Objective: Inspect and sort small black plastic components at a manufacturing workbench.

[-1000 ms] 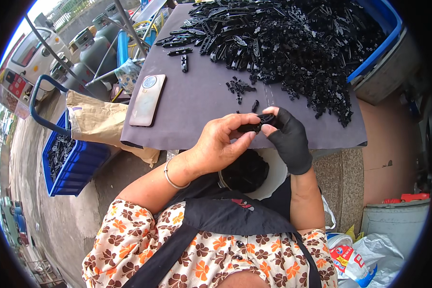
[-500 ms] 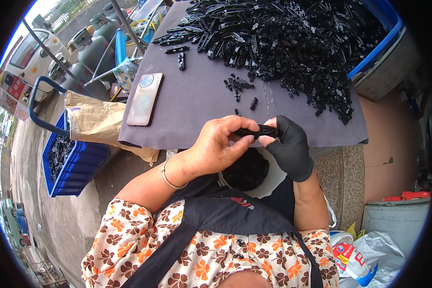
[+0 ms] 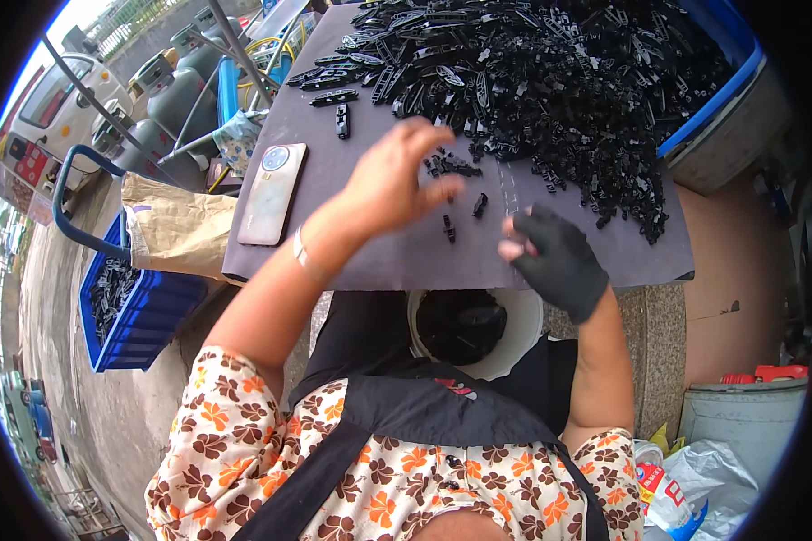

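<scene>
Over the grey-covered table [image 3: 379,248], my bare left hand [image 3: 397,176] is blurred, its thumb and fingers spread with nothing visible between them. It hovers beside a small cluster of black plastic parts [image 3: 458,166], partly covering it. My right hand [image 3: 559,261], in a black fingerless glove, is near the table's front edge with fingers loosely curled and a gap between thumb and forefinger; no part shows there. Between the hands lie two loose small black parts, one upper [image 3: 481,205] and one lower [image 3: 449,229]. A big heap of black plastic pieces [image 3: 532,90] covers the far side.
A phone [image 3: 272,194] lies at the table's left. Below the front edge stands a white bucket [image 3: 523,329] with black pieces inside. On the left are a blue crate [image 3: 144,316] of black parts and brown paper [image 3: 185,225]. A blue-rimmed bin [image 3: 713,99] adjoins the heap.
My hands were together holding a black plastic piece over the bucket; that piece is no longer visible. They have separated, the left moving up toward the heap, the right slightly right and down.
</scene>
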The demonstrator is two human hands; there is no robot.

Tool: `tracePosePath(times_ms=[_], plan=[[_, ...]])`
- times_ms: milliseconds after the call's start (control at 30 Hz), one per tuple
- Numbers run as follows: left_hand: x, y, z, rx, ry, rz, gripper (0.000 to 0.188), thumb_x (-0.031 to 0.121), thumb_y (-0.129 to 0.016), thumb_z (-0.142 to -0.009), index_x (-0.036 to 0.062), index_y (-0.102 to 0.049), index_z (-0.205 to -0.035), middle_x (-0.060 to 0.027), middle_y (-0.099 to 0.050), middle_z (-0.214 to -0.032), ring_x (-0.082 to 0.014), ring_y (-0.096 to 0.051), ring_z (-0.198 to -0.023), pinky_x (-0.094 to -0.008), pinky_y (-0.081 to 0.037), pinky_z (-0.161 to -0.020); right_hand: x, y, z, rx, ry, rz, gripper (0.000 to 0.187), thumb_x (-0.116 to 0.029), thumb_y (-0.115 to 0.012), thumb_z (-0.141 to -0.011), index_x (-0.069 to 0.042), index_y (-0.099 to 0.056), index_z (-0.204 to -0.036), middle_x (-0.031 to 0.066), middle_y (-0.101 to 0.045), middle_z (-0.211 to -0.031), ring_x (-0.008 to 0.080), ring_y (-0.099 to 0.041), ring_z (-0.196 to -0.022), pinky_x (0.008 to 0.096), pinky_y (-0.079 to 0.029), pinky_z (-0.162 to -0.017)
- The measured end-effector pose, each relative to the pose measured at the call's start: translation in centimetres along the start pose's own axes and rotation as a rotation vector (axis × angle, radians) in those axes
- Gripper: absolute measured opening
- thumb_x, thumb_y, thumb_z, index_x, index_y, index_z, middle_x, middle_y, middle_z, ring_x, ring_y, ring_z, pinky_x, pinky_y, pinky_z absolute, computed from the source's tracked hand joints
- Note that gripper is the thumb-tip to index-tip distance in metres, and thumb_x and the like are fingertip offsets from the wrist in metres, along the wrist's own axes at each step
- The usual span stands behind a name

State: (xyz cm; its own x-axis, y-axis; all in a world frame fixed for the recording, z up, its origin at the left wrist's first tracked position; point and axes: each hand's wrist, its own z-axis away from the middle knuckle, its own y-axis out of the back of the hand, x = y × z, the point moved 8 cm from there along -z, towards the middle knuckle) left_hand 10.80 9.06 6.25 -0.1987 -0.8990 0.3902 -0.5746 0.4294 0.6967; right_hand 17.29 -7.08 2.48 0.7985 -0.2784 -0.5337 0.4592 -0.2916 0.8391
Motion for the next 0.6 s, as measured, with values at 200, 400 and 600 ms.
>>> tracePosePath(times_ms=[200, 400, 600], plan=[[-8.2, -4.8, -5.6, -0.233, 0.152, -0.521, 0.044, 0.018, -0.061, -0.082, 0.0165, -0.050, -0.124, -0.0109, -0.058, -0.111, -0.0295, -0.051, -0.107, -0.0378, -0.043, -0.091, -0.3, -1.5, -4.0, 0.247, 0.396, 0.348, 0.019, -0.007, -0.058, -0.077, -0.009, -0.062, -0.096, 0.0102, -0.060, -0.092, 0.0290, -0.058, -0.087, 0.0385, -0.048, -0.075], [-7.9, -2.3, -2.2, 0.027, 0.255, -0.242, 0.033, 0.004, -0.055, -0.082, 0.0121, -0.057, -0.114, -0.0128, -0.062, -0.100, -0.0329, -0.059, -0.091, -0.0357, -0.048, -0.081, 0.5, 0.5, -2.2, 0.387, 0.122, -0.066, 0.017, -0.001, -0.065, -0.074, -0.006, -0.061, -0.089, 0.0072, -0.060, -0.079, 0.0231, -0.058, -0.068, 0.0296, -0.047, -0.063], [-5.6, -2.9, 3.2, 0.007, 0.753, 0.846, 0.027, 0.002, -0.051, -0.087, -0.0040, -0.058, -0.112, -0.0097, -0.065, -0.093, -0.0129, -0.063, -0.081, -0.0256, -0.052, -0.073, -2.4, 2.9, -0.8, 0.653, 0.310, -0.161, 0.017, 0.004, -0.065, -0.075, -0.004, -0.057, -0.088, 0.0083, -0.060, -0.083, 0.0222, -0.059, -0.068, 0.0276, -0.047, -0.062]])
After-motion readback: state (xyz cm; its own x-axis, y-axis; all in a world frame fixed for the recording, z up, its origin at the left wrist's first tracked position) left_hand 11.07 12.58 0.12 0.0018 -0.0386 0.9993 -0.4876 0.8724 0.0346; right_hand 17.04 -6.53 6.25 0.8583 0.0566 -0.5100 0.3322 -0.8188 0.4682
